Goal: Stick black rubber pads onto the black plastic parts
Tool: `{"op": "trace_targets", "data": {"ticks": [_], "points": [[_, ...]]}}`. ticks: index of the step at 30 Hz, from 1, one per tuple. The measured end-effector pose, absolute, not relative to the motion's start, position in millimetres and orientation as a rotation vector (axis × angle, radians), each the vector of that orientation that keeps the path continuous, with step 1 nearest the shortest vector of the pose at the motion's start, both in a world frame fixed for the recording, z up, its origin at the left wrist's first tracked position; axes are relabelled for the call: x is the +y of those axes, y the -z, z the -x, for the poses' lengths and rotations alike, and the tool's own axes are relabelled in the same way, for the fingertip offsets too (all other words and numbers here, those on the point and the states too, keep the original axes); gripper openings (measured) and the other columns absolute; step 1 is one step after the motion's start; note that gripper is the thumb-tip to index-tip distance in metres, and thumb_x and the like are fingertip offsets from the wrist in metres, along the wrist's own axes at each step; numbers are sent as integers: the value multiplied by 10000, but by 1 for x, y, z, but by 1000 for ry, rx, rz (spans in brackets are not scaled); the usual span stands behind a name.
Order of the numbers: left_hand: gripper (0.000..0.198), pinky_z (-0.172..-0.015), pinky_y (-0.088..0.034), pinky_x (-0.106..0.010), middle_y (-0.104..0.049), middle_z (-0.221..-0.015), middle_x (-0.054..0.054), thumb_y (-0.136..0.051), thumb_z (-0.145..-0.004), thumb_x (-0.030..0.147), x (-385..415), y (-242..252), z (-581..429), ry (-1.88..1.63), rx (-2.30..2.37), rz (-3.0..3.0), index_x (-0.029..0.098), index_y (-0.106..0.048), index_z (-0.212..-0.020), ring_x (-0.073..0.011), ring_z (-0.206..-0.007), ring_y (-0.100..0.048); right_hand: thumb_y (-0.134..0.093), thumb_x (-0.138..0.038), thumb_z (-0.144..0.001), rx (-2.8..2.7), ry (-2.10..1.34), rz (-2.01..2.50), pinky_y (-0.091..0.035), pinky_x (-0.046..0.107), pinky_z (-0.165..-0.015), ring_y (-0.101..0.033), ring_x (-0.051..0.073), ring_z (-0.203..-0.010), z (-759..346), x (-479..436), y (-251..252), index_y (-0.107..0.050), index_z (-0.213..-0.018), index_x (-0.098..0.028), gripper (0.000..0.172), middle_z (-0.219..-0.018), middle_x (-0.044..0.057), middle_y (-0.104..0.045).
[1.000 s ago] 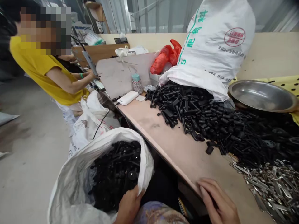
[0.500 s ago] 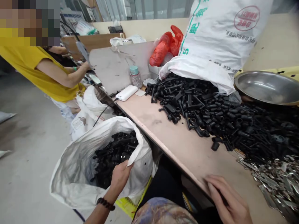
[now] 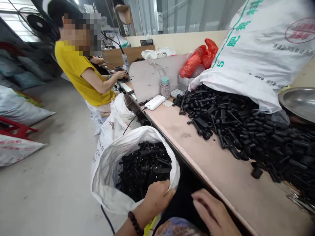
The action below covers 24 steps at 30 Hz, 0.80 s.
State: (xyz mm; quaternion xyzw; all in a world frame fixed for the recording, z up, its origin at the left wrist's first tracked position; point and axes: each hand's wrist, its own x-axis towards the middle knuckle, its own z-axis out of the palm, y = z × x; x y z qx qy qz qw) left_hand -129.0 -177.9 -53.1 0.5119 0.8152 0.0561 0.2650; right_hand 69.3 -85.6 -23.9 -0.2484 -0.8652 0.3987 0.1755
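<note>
My left hand (image 3: pixel 158 195) is closed around the near right rim of a white woven sack (image 3: pixel 105 183), which stands open on the floor beside the table. Inside the sack lies a heap of black plastic handles (image 3: pixel 145 164). A dark bead bracelet circles my left wrist. My right hand (image 3: pixel 209 209) hovers by the table's front edge, fingers stretched and a little curled, holding nothing. Across the table (image 3: pixel 189 144) spreads a large pile of loose black plastic parts (image 3: pixel 236 121), some shaped like cranked handles, others like short tubes.
A big printed white sack (image 3: pixel 261 49) leans behind the pile, a steel basin (image 3: pixel 300 101) to its right. Thin metal pieces (image 3: pixel 300 201) lie at far right. Toward the back are a white power bank (image 3: pixel 155 102), a jar (image 3: pixel 165 88) and red bags (image 3: pixel 197 60). A person in yellow (image 3: pixel 86 75) works beyond.
The view has swung left, showing more floor and the co-worker. My right hand has come off the tabletop toward the sack. My left hand keeps hold of the rim.
</note>
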Motion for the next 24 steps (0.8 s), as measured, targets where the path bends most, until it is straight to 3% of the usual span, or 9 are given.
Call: {"op": "trace_targets", "data": {"ticks": [4,8,9,11,13,14,16,21,24], "points": [[351,-734,-442,-265,-696,-887,-39,-382,-903,456,-207,36,163,-194,2240,-1401,214,-627,-838,-189,-845,-640,-379,-482,-890,-2551,-1318,997,-381,231,-527,-537,142,-568,-12,-76,44,-526,-619,-204,415,-600,-3,-558],[362,-628,-475,-288,-678,-669,-32,-452,-850,457,-239,39,190,-131,2290,-1352,203,-636,-670,-210,-659,-647,-460,-590,-790,-2580,-1324,1220,-275,273,-505,-496,171,-520,22,-67,61,-384,-447,-219,511,-470,12,-463],[316,-659,-489,-285,-693,-719,-29,-481,-832,453,-244,40,197,-148,2315,-1356,213,-655,-721,-211,-704,-655,-488,-592,-768,-2575,-1330,1240,-263,278,-503,-491,175,-508,28,-64,63,-376,-429,-222,514,-452,16,-450],[331,-852,-476,-319,-685,-1025,-68,-468,-839,449,-248,38,214,-219,2432,-1344,211,-644,-986,-244,-982,-616,-543,-567,-733,-2564,-1369,1256,-256,284,-506,-497,183,-504,37,-60,64,-399,-416,-224,489,-438,19,-444],[489,-1031,-333,-466,-481,-1341,-179,-373,-877,440,-248,31,237,-270,2670,-1238,125,-498,-1230,-337,-1268,-386,-576,-509,-720,-2540,-1450,1247,-267,281,-510,-508,183,-506,43,-57,66,-440,-421,-219,438,-434,17,-452],[540,-1034,-291,-538,-363,-1411,-235,-343,-885,426,-247,27,250,-276,2822,-1135,71,-428,-1283,-390,-1320,-279,-581,-475,-720,-2519,-1506,1243,-276,277,-507,-509,178,-499,45,-55,68,-462,-432,-215,406,-437,15,-462],[578,-977,-346,-561,-300,-1446,-233,-380,-865,443,-240,20,276,-132,3086,-850,92,-373,-1324,-424,-1304,-280,-576,-420,-721,-2452,-1639,1258,-294,266,-482,-491,158,-453,44,-53,73,-486,-450,-205,358,-435,6,-470],[549,-854,-397,-615,-579,-1140,-286,-413,-835,485,-216,13,329,-21,2941,-670,54,-522,-1158,-477,-1116,-486,-544,-430,-731,-2123,-1949,1317,-318,240,-402,-438,123,-388,39,-52,91,-540,-564,-181,299,-451,-21,-483],[553,-821,-471,-493,-650,-1060,-232,-462,-802,534,-217,9,354,-89,2765,-716,59,-597,-1050,-396,-1004,-591,-583,-495,-714,-1902,-2007,1322,-416,264,-486,-541,163,-494,41,-52,100,-608,-672,-166,333,-526,-3,-571]]}}
